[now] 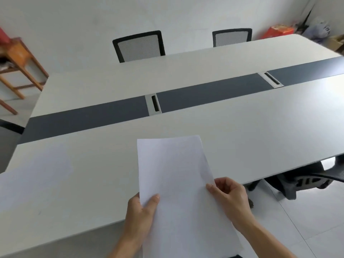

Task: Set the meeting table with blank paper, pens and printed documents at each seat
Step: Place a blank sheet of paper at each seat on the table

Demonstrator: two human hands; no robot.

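Note:
I hold blank white paper upright over the near edge of the long white meeting table. My left hand grips its left edge, thumb on the front. Along the right edge, my right hand pinches the sheet between thumb and fingers. Whether it is one sheet or several I cannot tell. No pens or printed documents show anywhere in the view.
A dark strip with two cable slots runs down the table's middle. Two mesh chairs stand at the far side, another at the near right. A wooden stand is at left.

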